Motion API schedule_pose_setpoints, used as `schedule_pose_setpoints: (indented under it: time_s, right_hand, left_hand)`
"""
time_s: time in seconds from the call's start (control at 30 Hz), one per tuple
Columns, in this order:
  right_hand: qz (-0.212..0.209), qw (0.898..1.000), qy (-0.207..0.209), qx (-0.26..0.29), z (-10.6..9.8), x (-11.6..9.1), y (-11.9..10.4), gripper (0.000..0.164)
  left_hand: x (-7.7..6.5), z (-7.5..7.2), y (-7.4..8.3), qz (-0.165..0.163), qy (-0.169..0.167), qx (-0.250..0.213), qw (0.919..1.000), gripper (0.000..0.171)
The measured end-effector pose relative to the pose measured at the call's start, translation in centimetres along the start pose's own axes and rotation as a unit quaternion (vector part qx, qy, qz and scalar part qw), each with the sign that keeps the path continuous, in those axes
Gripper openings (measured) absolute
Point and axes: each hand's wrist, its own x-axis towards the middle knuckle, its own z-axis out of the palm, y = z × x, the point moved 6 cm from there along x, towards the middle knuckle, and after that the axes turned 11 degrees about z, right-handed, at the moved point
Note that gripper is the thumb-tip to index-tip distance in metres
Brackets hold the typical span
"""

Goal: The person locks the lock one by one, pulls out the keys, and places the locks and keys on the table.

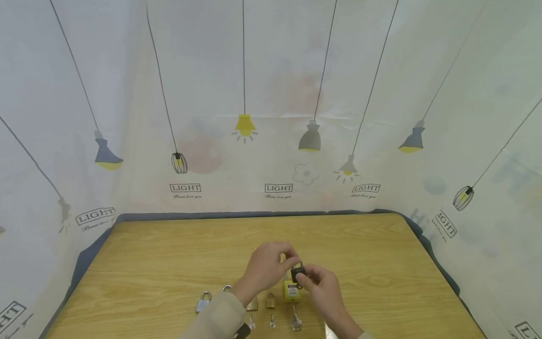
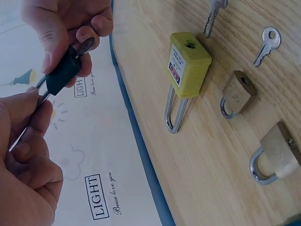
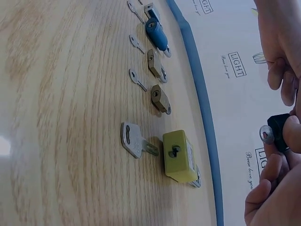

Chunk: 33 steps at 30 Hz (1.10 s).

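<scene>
Both hands hold a small black padlock (image 1: 298,272) above the table. My left hand (image 1: 271,266) pinches its metal shackle (image 2: 43,98) between thumb and fingers. Gripping the body from the other side is my right hand (image 1: 326,289), its thumb across the front. A key (image 2: 86,45) sticks out of the lock's bottom; its round head (image 3: 266,134) also shows in the right wrist view. Just below the hands lies a yellow padlock (image 1: 291,293), with a large key (image 3: 136,141) by its keyhole.
A row of padlocks extends left: a small brass one (image 1: 270,301), a larger brass one (image 2: 280,150), a blue one (image 3: 156,34) and a silver one (image 1: 203,302). Small keys (image 1: 272,322) lie in front of them. Behind the wooden table (image 1: 169,249) hangs a printed curtain (image 1: 279,155).
</scene>
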Motion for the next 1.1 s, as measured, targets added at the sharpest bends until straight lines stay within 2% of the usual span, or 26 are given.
schedule_pose_setpoints:
  time_s: [0.13, 0.33, 0.5, 0.73, 1.1]
  right_hand:
    - [0.006, 1.0, -0.001, -0.005, 0.1, -0.1, 0.0, 0.015]
    - [0.004, 1.0, 0.022, -0.017, 0.2, -0.2, 0.0, 0.015]
    - [0.001, 0.998, 0.037, -0.044, 0.2, -0.4, 0.1, 0.014]
    - [0.008, 0.999, -0.011, -0.03, 0.2, 0.1, 0.6, 0.015]
    - [0.019, 0.998, -0.05, -0.023, 0.0, 0.7, 0.8, 0.025]
  left_hand:
    - [0.0, 0.3, -0.1, -0.005, -0.003, -0.002, 1.0, 0.01]
    - [-0.2, 0.9, -0.2, -0.006, 0.009, 0.003, 0.9999, 0.009]
    - [-0.6, 1.5, -0.3, -0.014, 0.015, -0.011, 0.9997, 0.008]
    - [-1.0, 1.6, -0.7, -0.034, 0.009, -0.013, 0.9993, 0.006]
    - [-1.2, 1.9, -1.9, -0.071, 0.017, -0.054, 0.9959, 0.007]
